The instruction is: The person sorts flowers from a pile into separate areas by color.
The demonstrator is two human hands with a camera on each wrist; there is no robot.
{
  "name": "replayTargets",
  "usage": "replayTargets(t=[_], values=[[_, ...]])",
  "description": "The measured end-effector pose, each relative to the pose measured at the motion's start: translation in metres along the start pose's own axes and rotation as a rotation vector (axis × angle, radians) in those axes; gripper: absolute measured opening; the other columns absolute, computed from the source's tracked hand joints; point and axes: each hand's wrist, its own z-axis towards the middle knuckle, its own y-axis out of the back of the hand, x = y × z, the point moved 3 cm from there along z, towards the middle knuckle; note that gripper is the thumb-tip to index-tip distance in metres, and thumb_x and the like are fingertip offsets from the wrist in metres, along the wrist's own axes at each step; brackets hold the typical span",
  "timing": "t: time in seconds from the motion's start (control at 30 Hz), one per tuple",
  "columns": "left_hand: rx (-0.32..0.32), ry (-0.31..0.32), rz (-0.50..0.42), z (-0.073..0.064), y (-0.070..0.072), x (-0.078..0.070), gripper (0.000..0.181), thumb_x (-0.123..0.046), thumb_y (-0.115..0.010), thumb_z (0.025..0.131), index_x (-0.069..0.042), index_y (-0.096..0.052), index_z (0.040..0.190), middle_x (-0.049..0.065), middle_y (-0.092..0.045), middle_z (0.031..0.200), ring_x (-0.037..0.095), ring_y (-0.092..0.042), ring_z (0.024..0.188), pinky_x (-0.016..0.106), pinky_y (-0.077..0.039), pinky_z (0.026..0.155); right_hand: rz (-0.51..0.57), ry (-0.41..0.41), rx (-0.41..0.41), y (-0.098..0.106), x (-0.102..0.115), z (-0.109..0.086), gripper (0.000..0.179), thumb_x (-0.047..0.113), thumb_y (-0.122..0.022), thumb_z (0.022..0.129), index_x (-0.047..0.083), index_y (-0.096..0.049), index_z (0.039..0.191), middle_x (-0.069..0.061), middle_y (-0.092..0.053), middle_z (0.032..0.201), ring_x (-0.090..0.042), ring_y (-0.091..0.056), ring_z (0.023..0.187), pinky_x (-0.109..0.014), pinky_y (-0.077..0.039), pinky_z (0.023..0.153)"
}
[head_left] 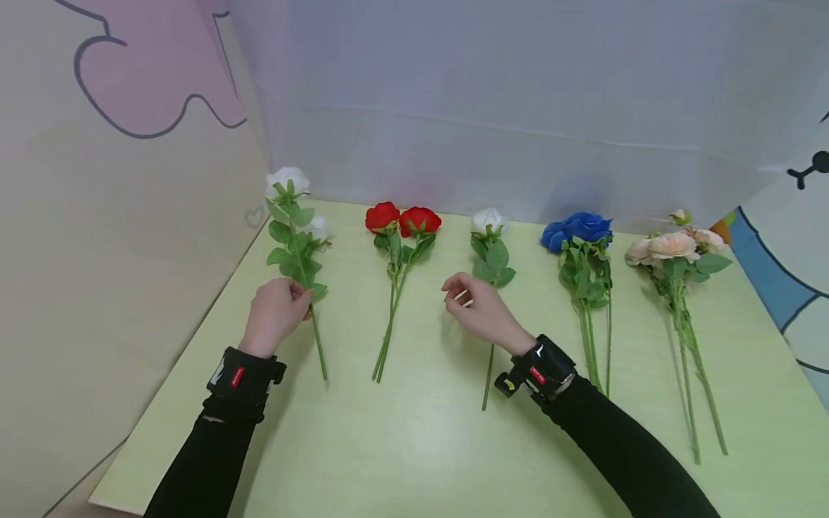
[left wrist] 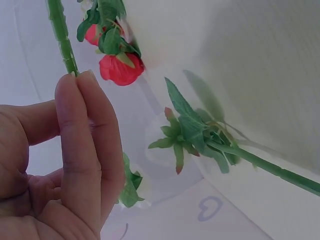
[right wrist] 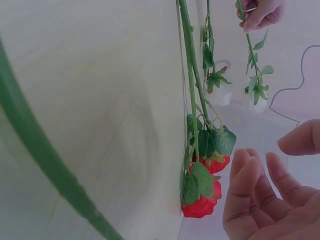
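Note:
In the head view my left hand (head_left: 275,311) pinches the green stem of a white rose (head_left: 288,183) at the table's left side. The left wrist view shows the stem (left wrist: 61,37) between thumb and fingertips. Behind it a second white rose (head_left: 317,229) lies on the table, partly covered by the leaves. My right hand (head_left: 482,311) hovers over the stem of another white rose (head_left: 490,221), its fingers loosely bent. Nothing sits between thumb and fingers in the right wrist view. Two red roses (head_left: 419,219) with crossed stems lie between the hands.
Right of my right forearm lie blue roses (head_left: 579,230) and, farther right, a bunch of pale pink flowers (head_left: 673,247) with long stems. The pale table (head_left: 401,446) meets a light curtain (head_left: 518,101) at its back and a printed wall (head_left: 149,187) at the left.

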Motion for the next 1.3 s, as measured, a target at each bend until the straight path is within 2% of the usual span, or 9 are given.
replayTargets(t=[0.1,0.27,0.6,0.87,1.1,1.3], values=[[-0.003,-0.014,-0.009,0.002,-0.002,-0.007,0.023,-0.017,-0.056,0.093,0.003,-0.064,0.086,0.009,-0.067,0.066,0.021,-0.061,0.057,0.032,-0.044,0.052,-0.014,0.004,-0.013,0.003,-0.015,0.0,0.02,0.004,-0.054,0.09,-0.002,-0.058,0.108,-0.016,-0.062,0.097,-0.028,-0.06,0.086,-0.04,-0.05,0.077],[0.007,-0.043,-0.023,0.007,-0.007,-0.021,0.023,-0.018,-0.056,0.093,0.002,-0.064,0.086,0.009,-0.066,0.067,0.019,-0.062,0.057,0.032,-0.045,0.053,-0.04,0.008,-0.029,0.014,-0.022,-0.005,0.019,0.007,-0.053,0.091,0.0,-0.059,0.108,-0.014,-0.062,0.095,-0.026,-0.06,0.085,-0.039,-0.051,0.075],[0.082,-0.069,-0.055,0.014,-0.023,-0.055,0.023,-0.021,-0.057,0.094,0.0,-0.063,0.088,0.008,-0.066,0.068,0.018,-0.063,0.059,0.031,-0.044,0.053,-0.117,-0.039,-0.062,0.038,-0.034,-0.018,0.023,0.009,-0.053,0.091,0.0,-0.057,0.112,-0.013,-0.062,0.099,-0.026,-0.06,0.087,-0.039,-0.051,0.075],[0.144,-0.104,-0.097,0.018,-0.044,-0.084,0.021,-0.02,-0.057,0.094,-0.002,-0.063,0.085,0.007,-0.065,0.068,0.018,-0.063,0.06,0.03,-0.043,0.053,-0.186,-0.05,-0.101,0.055,-0.045,-0.029,0.022,0.01,-0.051,0.091,0.001,-0.058,0.111,-0.013,-0.063,0.098,-0.026,-0.061,0.085,-0.04,-0.051,0.074],[0.172,-0.151,-0.112,0.021,-0.064,-0.107,0.022,-0.019,-0.058,0.093,-0.002,-0.063,0.08,0.006,-0.064,0.064,0.015,-0.063,0.056,0.027,-0.044,0.049,-0.24,-0.074,-0.134,0.069,-0.055,-0.038,0.021,0.008,-0.05,0.091,0.0,-0.058,0.109,-0.013,-0.063,0.094,-0.026,-0.061,0.083,-0.04,-0.051,0.072],[0.227,-0.143,-0.136,0.021,-0.081,-0.122,0.02,-0.019,-0.059,0.093,-0.004,-0.063,0.08,0.004,-0.064,0.065,0.016,-0.064,0.058,0.027,-0.043,0.052,-0.242,-0.092,-0.14,0.078,-0.059,-0.047,0.02,0.007,-0.05,0.092,0.0,-0.057,0.109,-0.014,-0.061,0.095,-0.027,-0.061,0.084,-0.04,-0.05,0.071]])
